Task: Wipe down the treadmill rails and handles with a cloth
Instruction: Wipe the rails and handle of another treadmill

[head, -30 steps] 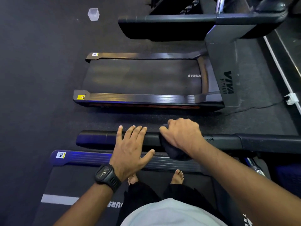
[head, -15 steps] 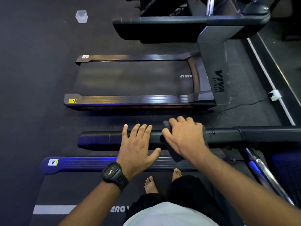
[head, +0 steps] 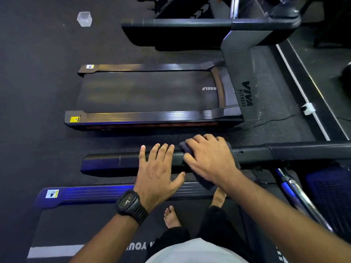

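"Black cloth (head: 205, 184), where was it?" came the shout from the booth.

"Dead ahead at twelve o'clock, draped over the padded handrail (head: 114, 162) of the treadmill I stood on! My right hand (head: 209, 158) sat on top of it, fingers curled over the far edge, thumb laid along the rail toward nine o'clock, clamping cloth to rail. A dark tail of it hung down below my palm, toward six o'clock."

"And the other hand?"

"My left hand (head: 159, 173) was just beside it, at nine o'clock from the right one. It lay flat on the same handrail, fingers straight and slightly spread, thumb swung out toward the cloth, gripping nothing at all. Whether thumb and cloth touched, I could not tell. Black watch (head: 131, 204) on that wrist."

"What was under you?"

"My bare feet (head: 171, 217) stood on the belt (head: 76, 224), and the ribbed side rail (head: 91, 194) glowed blue between the belt and the handrail."

"And beyond?"

"A second treadmill (head: 152, 92) lay at twelve o'clock past the handrail, parallel to mine, across a strip of dark floor (head: 28, 92). Way out at eleven o'clock, a clear plastic cup (head: 84, 19) sat alone on that floor."
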The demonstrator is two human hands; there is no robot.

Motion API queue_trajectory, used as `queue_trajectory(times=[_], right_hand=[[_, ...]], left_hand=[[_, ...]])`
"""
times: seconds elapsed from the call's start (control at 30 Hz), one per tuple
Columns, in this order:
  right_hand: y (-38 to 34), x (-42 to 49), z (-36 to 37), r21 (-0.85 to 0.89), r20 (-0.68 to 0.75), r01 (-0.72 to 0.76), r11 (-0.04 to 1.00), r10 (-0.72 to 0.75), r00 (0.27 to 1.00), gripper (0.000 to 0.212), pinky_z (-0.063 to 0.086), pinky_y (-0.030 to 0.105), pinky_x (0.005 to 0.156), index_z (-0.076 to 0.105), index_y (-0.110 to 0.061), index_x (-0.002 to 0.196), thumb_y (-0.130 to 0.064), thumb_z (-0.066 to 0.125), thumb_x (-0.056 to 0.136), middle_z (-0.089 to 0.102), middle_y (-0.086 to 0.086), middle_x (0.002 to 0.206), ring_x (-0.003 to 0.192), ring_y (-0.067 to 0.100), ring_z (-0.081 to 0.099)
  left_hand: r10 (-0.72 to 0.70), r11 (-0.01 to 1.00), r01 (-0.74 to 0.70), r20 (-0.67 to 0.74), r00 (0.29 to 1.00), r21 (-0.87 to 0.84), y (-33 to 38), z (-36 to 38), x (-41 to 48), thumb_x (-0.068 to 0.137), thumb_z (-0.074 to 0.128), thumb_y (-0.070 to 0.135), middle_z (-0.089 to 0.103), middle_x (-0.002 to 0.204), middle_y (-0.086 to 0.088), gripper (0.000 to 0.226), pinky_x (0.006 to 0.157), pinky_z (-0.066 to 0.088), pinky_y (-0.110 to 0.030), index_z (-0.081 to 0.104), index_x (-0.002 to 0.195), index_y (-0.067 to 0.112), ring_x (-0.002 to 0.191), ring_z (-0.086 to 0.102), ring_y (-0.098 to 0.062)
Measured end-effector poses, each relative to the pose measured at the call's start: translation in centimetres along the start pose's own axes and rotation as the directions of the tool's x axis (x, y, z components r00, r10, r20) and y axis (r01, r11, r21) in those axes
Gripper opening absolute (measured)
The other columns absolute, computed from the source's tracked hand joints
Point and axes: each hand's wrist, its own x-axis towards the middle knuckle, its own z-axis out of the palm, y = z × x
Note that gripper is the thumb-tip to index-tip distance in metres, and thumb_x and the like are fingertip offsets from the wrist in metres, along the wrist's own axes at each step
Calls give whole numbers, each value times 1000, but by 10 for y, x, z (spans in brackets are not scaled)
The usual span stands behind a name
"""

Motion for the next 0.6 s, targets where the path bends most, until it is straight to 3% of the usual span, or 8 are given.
queue_trajectory(times=[0.03,0.13,0.17,0.27,0.33,0.43,0.53,0.6], right_hand=[[5,11,-3,35,34,13,999,-14,999,52,45,41,84,64,-30,113,-55,24,92,68,-2,119,109,27,62],[28,43,-13,86,354,-145,986,106,929,53,44,42,89,66,-29,124,-57,32,96,65,9,132,121,36,60],[35,46,-12,85,379,-199,976,153,913,54,45,43,91,67,-26,125,-56,33,96,65,12,133,121,37,59],[32,24,-1,60,145,-174,983,164,976,48,49,43,87,67,-23,110,-52,33,94,69,7,116,108,34,63],[20,4,5,-1,11,-5,1000,5,1000,48,46,43,83,63,-27,111,-53,27,92,68,1,112,104,29,62],[17,9,-1,55,36,95,994,-97,995,47,48,42,82,62,-29,113,-54,27,93,68,-1,113,104,27,62],[34,36,-7,103,262,-115,988,84,961,48,50,41,88,69,-23,112,-51,33,97,69,10,118,111,35,63],[43,35,-9,76,302,-219,973,187,935,50,50,43,89,70,-19,114,-49,33,97,69,11,119,112,36,62]], left_hand=[[8,1000,-8,-3,1000,-2,1,0,1,84,40,66,52,145,-7,83,117,20,-63,47,145,11,137,44,-29],[19,1000,-19,1,1000,-9,6,1,2,83,41,67,52,145,-7,84,118,20,-61,47,145,10,137,43,-29],[18,1000,-18,4,1000,-11,8,1,2,83,41,67,52,145,-7,84,118,20,-60,47,145,10,137,43,-29],[-1,1000,1,5,1000,-10,12,2,2,83,41,67,52,144,-9,84,117,22,-61,48,144,9,137,44,-30],[-18,1000,18,1,1000,-11,14,3,2,83,43,66,53,143,-9,83,117,23,-62,48,143,9,136,45,-31],[-20,1000,20,-9,1000,5,17,5,5,82,45,64,54,142,-9,82,116,24,-63,50,142,9,135,46,-30],[-28,1000,27,-11,1000,-6,22,3,6,83,43,64,56,141,-9,81,116,24,-62,51,141,9,134,48,-30],[-31,999,31,-3,1000,-26,25,3,5,84,42,63,55,141,-8,80,118,23,-61,50,142,9,136,46,-28]])
